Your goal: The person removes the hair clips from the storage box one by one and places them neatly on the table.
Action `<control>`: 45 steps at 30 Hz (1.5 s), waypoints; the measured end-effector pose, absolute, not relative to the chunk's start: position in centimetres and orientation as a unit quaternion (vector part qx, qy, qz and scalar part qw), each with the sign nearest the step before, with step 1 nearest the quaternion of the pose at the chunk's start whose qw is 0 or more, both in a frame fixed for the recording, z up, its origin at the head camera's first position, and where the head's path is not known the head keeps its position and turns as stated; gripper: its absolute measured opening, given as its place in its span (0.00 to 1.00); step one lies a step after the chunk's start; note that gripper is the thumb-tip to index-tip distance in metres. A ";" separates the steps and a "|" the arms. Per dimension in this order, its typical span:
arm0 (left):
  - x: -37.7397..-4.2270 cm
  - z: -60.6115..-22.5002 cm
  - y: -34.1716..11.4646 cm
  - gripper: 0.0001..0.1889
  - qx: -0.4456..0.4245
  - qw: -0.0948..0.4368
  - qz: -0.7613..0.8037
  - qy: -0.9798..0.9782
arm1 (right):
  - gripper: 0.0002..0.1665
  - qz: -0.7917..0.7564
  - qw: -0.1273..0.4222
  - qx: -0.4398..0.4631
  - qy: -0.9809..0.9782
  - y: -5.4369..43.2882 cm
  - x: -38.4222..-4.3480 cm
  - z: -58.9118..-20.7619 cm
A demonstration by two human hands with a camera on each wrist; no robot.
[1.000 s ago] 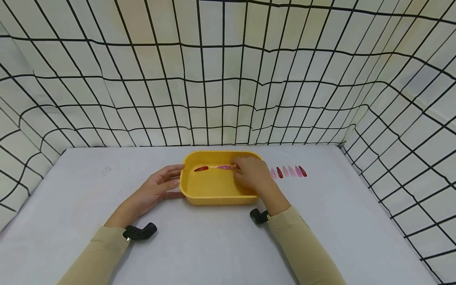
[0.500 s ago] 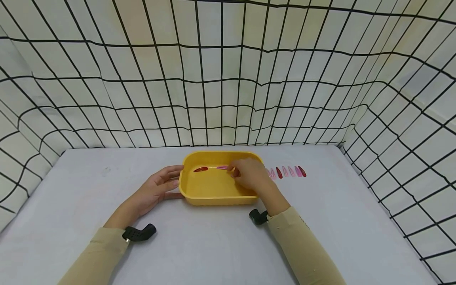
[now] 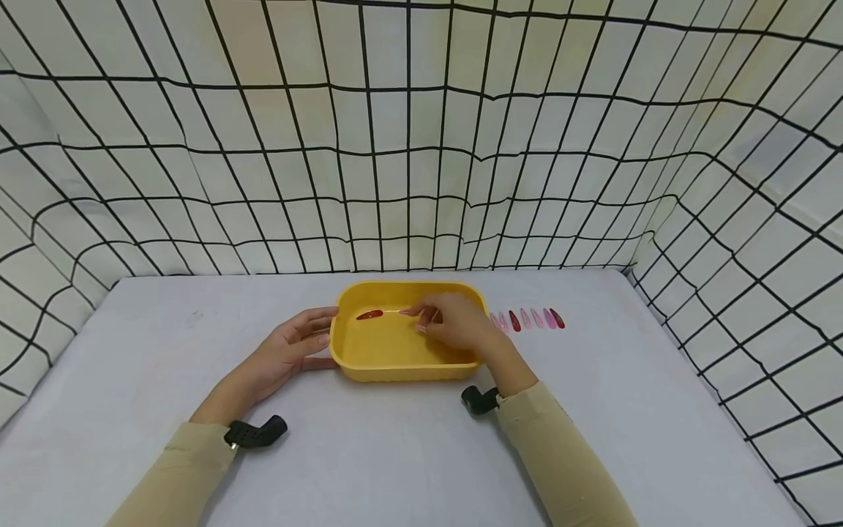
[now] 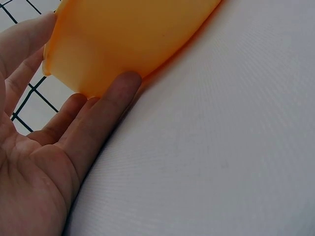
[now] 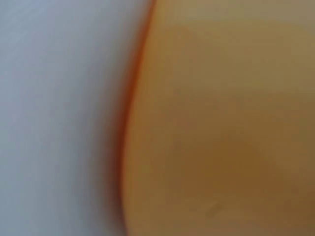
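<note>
A yellow plastic tray (image 3: 388, 348) sits at the middle of the white table. Against its left side rests my left hand (image 3: 293, 348); in the left wrist view the extended fingers and thumb (image 4: 123, 88) touch its outer wall. My right hand (image 3: 457, 322) reaches into the tray from the right. Its fingertips overlap a pinkish-purple hair clip (image 3: 404, 312), whose left end shows; I cannot tell whether they pinch it. Just to the left lies a red hair clip (image 3: 369, 315) on the tray's floor. The right wrist view holds only the tray's blurred outer wall (image 5: 211, 123).
Right of the tray, several pink, purple and red hair clips (image 3: 536, 318) lie side by side in a row on the white table (image 3: 369, 454). A white backdrop with a black grid (image 3: 408, 146) rises behind the table and along both sides.
My right hand's fingers have slid left over the purple clip, covering more of it. Both clips in the tray keep their places, and the left hand stays at the tray's side.
</note>
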State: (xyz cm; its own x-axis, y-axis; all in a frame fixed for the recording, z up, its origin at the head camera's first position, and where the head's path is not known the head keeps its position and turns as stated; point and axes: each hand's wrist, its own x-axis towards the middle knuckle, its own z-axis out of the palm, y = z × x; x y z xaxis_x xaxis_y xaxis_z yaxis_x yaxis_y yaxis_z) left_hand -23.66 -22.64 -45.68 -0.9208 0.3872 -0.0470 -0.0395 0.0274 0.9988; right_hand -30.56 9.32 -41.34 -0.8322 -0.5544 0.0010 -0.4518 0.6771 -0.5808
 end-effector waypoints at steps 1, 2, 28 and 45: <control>-23.6 -45.7 -22.7 0.27 0.123 0.155 0.686 0.700 | 0.14 -0.309 0.091 -0.278 0.905 9.4 -30.6 -41.3; -23.6 -45.7 -22.7 0.27 0.123 0.155 0.686 0.700 | 0.14 -0.326 0.094 -0.277 0.899 9.5 -30.6 -41.2; -23.6 -45.8 -22.7 0.27 0.121 0.154 0.686 0.701 | 0.20 -0.571 0.152 -0.193 0.783 10.0 -30.6 -39.8; -23.7 -45.7 -22.7 0.27 0.119 0.155 0.686 0.700 | 0.20 -0.597 0.194 -0.174 0.759 10.1 -31.0 -39.8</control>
State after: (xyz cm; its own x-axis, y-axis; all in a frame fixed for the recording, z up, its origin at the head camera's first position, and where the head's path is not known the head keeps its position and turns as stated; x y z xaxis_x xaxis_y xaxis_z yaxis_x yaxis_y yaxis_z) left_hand -23.69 -22.70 -45.73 -0.9234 0.3800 -0.0544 -0.0467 0.0294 0.9985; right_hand -30.99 10.08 -39.83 -0.8648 -0.4946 -0.0866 -0.0327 0.2276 -0.9732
